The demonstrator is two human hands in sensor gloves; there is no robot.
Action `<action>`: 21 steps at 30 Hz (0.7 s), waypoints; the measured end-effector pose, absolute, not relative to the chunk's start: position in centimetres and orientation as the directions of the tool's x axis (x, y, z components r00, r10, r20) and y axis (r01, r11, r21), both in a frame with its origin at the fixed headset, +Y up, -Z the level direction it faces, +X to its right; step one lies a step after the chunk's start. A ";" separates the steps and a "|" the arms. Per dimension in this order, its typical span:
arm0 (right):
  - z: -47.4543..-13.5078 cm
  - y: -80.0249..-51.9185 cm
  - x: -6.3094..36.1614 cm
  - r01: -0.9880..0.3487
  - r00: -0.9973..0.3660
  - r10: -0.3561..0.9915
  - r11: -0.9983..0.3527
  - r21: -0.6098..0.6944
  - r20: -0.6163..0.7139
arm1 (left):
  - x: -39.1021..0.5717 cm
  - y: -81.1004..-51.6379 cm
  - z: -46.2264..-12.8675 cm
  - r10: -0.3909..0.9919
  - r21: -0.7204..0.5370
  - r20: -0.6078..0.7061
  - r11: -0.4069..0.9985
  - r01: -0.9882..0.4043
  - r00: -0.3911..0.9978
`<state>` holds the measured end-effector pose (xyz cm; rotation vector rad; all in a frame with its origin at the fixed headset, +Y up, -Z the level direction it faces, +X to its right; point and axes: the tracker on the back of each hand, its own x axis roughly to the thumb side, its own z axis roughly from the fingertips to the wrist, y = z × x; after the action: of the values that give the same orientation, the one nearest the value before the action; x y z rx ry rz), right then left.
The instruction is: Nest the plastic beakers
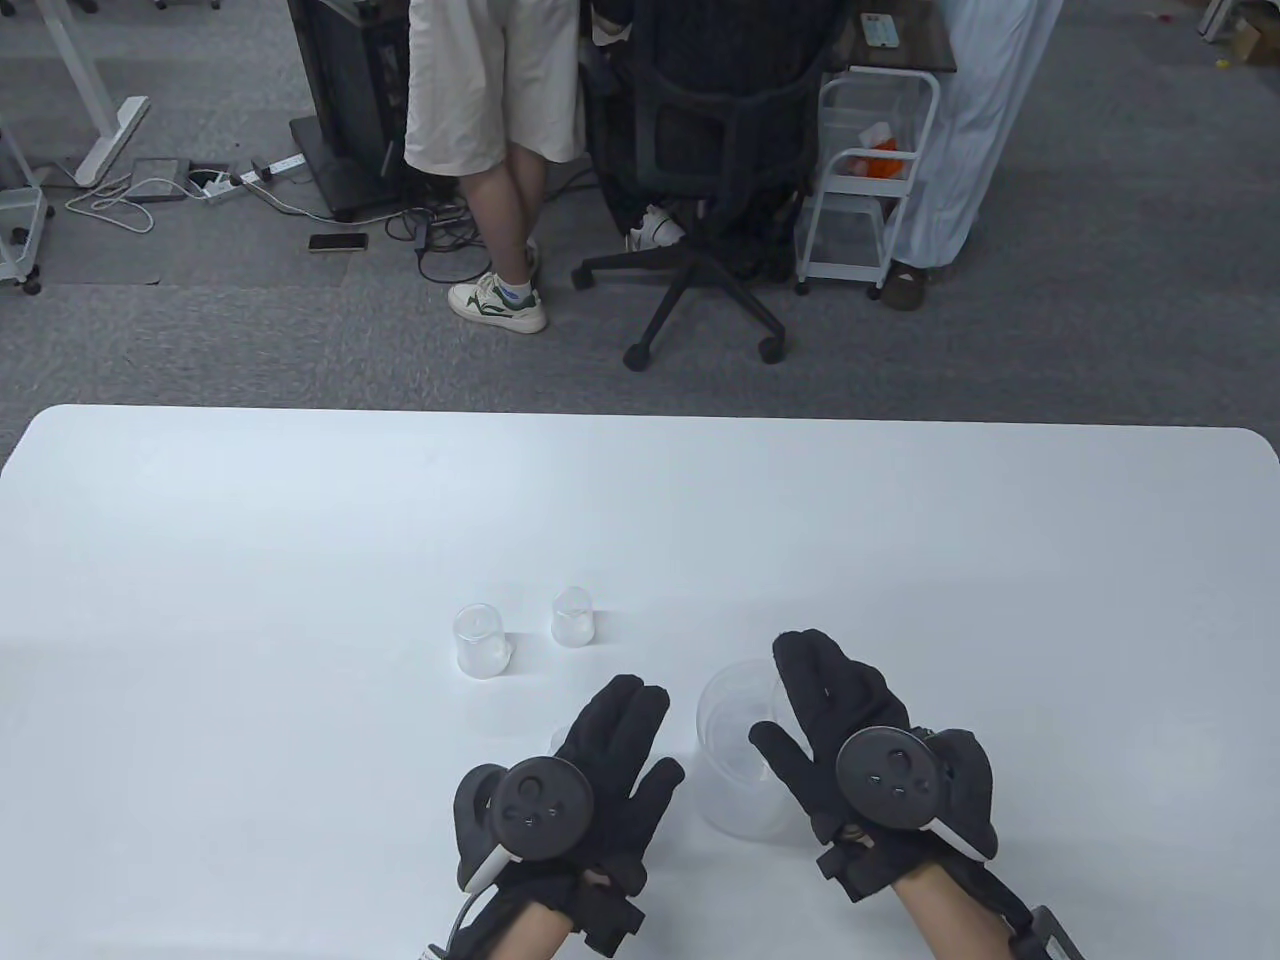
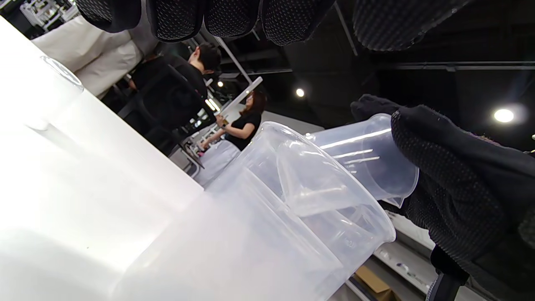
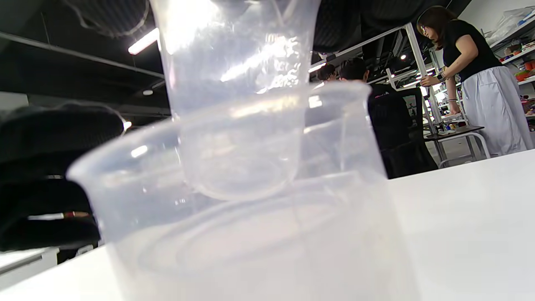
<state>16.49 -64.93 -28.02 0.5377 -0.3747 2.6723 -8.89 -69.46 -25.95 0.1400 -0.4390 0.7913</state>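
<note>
A large clear plastic beaker point(image 1: 735, 790) stands on the white table point(image 1: 300, 520) between my hands. My right hand point(image 1: 782, 692) grips a medium clear beaker point(image 2: 359, 154) by its upper part. The medium beaker is tilted, with its base lowered inside the large beaker point(image 2: 292, 242). In the right wrist view the medium beaker point(image 3: 238, 83) dips below the rim of the large beaker point(image 3: 250, 234). My left hand point(image 1: 648, 728) is open with fingers spread, just left of the large beaker and holding nothing. Two small clear beakers point(image 1: 478, 640) point(image 1: 572, 615) stand farther back on the left.
Beyond the table's far edge stand an office chair point(image 1: 705, 150), a white wire cart point(image 1: 865, 180) and two people. The small beakers stand about a hand's length beyond my left fingertips.
</note>
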 end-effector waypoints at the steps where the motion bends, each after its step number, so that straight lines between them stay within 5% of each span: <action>1: -28.0 -65.1 16.3 -0.402 -0.858 0.301 -0.899 -0.177 0.416 | -8.9 -69.4 -26.0 0.656 -0.040 0.429 0.701 -0.712 0.621; 9: -28.1 -66.2 15.8 -0.328 -0.872 0.242 -0.934 -0.140 0.426 | -9.3 -69.2 -26.1 0.665 -0.047 0.407 0.700 -0.713 0.626; 21: -26.5 -64.9 18.9 -0.551 -0.785 0.435 -0.815 -0.178 0.442 | -13.3 -65.9 -28.7 0.570 -0.040 0.283 0.811 -0.584 0.771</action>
<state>18.87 -64.87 -26.47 0.5246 -0.4065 2.5208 -13.28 -65.86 -28.70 0.0510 -0.2907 0.6257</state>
